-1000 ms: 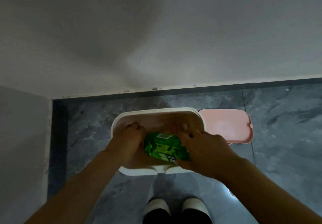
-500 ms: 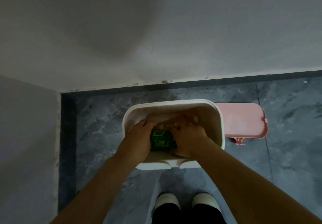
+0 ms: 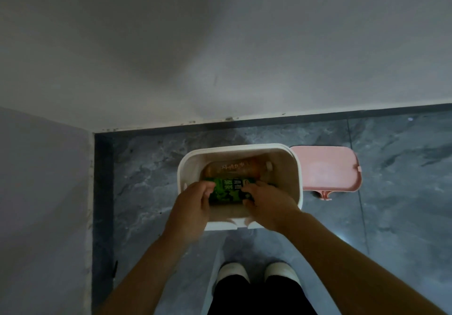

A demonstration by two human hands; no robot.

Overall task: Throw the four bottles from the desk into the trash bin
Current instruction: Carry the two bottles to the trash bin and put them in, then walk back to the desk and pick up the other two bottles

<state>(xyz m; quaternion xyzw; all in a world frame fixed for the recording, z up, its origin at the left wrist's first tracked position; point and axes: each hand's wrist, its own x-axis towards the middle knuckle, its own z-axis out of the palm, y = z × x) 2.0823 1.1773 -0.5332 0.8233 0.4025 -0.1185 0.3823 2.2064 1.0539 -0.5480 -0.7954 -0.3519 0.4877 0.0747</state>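
The white trash bin (image 3: 299, 182) stands on the floor in front of my feet. A green-labelled bottle (image 3: 231, 190) lies on its side inside it. Behind it, against the far wall of the bin, lies an orange-brown bottle (image 3: 234, 169) with a pale cap. My left hand (image 3: 192, 207) hovers over the bin's near left rim and my right hand (image 3: 270, 204) over the near right. Both have loosely curled fingers at the ends of the green bottle, and neither looks clamped on it. The bin's bottom is hidden by the bottles and my hands.
A pink lid (image 3: 325, 167) lies on the grey marbled floor just right of the bin. A wall with a dark skirting (image 3: 244, 121) runs behind the bin, and another wall (image 3: 44, 192) closes the left side. My white shoes (image 3: 232, 272) stand just below the bin.
My hands lowered the green bottle from above the rim into the bin, then drew back toward the near rim. The bottle now lies inside, and the orange-brown bottle shows behind it.
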